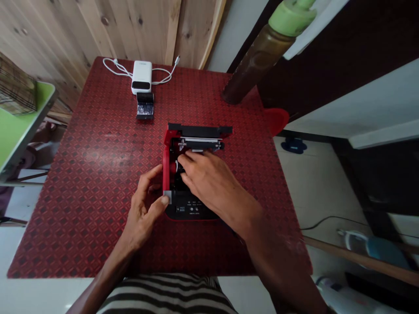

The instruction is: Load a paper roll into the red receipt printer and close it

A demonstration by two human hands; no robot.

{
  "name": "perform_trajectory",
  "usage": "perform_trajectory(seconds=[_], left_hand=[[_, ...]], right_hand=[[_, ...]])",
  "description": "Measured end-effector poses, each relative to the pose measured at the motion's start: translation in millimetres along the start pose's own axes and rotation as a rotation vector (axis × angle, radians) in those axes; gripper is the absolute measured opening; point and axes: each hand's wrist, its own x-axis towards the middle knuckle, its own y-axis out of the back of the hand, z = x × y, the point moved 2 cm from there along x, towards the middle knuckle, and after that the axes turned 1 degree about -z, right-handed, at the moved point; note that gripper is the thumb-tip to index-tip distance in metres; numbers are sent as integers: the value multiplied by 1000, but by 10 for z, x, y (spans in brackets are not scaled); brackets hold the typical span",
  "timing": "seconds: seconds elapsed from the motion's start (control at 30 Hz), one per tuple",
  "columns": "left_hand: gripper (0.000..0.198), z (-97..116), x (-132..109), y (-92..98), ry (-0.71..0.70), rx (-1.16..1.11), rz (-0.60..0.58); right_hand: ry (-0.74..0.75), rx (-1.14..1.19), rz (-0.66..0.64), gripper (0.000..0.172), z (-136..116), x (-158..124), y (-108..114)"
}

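A small red and black printer (166, 174) with its lid raised stands near the middle of the table. Its front panel with buttons faces me, and a dark roller shows under the lid. My left hand (144, 209) grips the printer's left side, thumb on the front corner by a grey patch and fingers along the red wall. Down inside the open bay is my right hand (206, 174), its fingers curled and bunched near a white ring-shaped part (177, 166) at the left. What those fingers hold, if anything, is hidden by the hand.
A white power bank (142, 74) with a white cable lies at the back left of the red patterned table (98, 183). In front of it sits a dark shiny ribbon roll (145, 107). A tall brown bottle (258, 59) with a green top stands at the back right.
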Motion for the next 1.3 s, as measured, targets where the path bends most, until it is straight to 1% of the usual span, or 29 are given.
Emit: perform_trajectory(seconds=[0.07, 0.17, 0.23, 0.27, 0.33, 0.4, 0.47, 0.5, 0.53, 0.57, 0.6, 0.63, 0.67, 0.7, 0.77, 0.83, 0.93, 1.07, 1.13, 1.2, 1.27, 1.3], left_hand=[[63, 7, 2, 2, -5, 12, 5], [62, 14, -1, 5, -15, 23, 17], [62, 7, -5, 6, -9, 18, 18], [63, 0, -5, 5, -4, 13, 15], [63, -16, -2, 6, -2, 9, 15], [63, -30, 5, 8, -15, 15, 30], [63, -37, 12, 11, -30, 22, 50], [63, -39, 15, 12, -34, 25, 56], [63, -39, 16, 13, -40, 29, 59], [63, -38, 15, 14, -45, 34, 59], [63, -38, 14, 15, -50, 37, 58], [62, -38, 13, 17, -54, 39, 55], [61, -39, 11, 18, -59, 38, 50], [60, -42, 11, 19, -63, 37, 47], [59, -52, 15, 20, -70, 37, 40], [59, -62, 22, 21, -82, 42, 40], [58, -73, 30, 22, -90, 40, 44], [56, -74, 23, 27, -72, 43, 39], [56, -74, 15, 32, -73, 44, 35], [57, -76, 11, 40, -80, 44, 36], [57, -83, 10, 46, -75, 48, 39], [57, -85, 11, 46, -73, 50, 41]], right_hand=[[15, -34, 123, 20, -35, -112, 19], [66, -23, 370, 16, -59, -341, 87], [67, 65, 515, 15, 24, -508, 143], [50, 120, 580, 15, 108, -583, 165], [-41, 231, 699, 16, 356, -693, 173], [-211, 357, 815, 22, 667, -724, 104], [-383, 590, 882, 23, 966, -661, -59], [-447, 671, 951, 23, 1083, -608, -155], [-500, 713, 1026, 24, 1172, -545, -254], [-549, 726, 1064, 25, 1232, -474, -355], [-596, 727, 1074, 27, 1265, -404, -455], [-626, 724, 1045, 28, 1274, -337, -550], [-634, 726, 986, 29, 1263, -279, -638], [-620, 737, 911, 30, 1236, -234, -717], [-544, 777, 757, 32, 1160, -191, -843], [-460, 817, 652, 32, 1089, -202, -913], [-380, 845, 570, 27, 1040, -248, -922], [-328, 829, 516, 19, 1044, -270, -865], [-326, 819, 501, 23, 1056, -281, -858], [-344, 818, 493, 32, 1075, -331, -869], [-376, 812, 495, 42, 1096, -450, -883], [-391, 803, 495, 43, 1102, -538, -887]])
